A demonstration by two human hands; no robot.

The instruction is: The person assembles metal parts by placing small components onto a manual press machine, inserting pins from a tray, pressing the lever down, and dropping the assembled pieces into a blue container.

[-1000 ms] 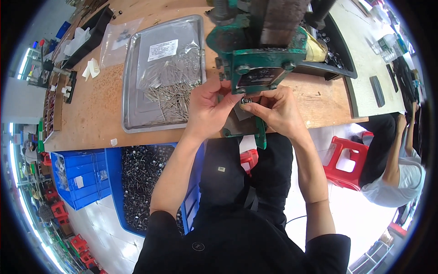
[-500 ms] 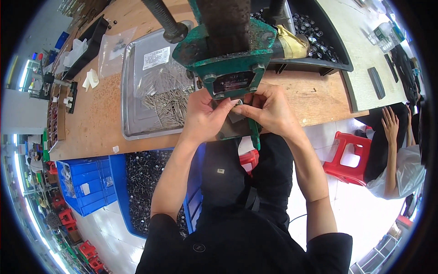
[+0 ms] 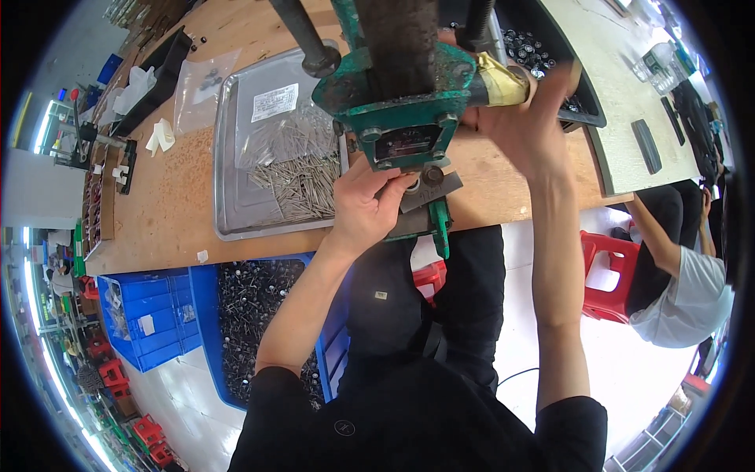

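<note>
One small round part [image 3: 414,187] is seen, partly hidden, beneath the head of the green press [image 3: 413,118] on the desk [image 3: 173,189]. It is bordered by the left hand [image 3: 368,206]; whether it is clamped in that grip cannot be told. The right hand [image 3: 527,130], blurred, is positioned beside the yellow-wrapped handle [image 3: 502,82], thumb spread apart from fingers; contact is not determined. Metal pins [image 3: 303,185] are contained in the tray [image 3: 236,211].
</note>
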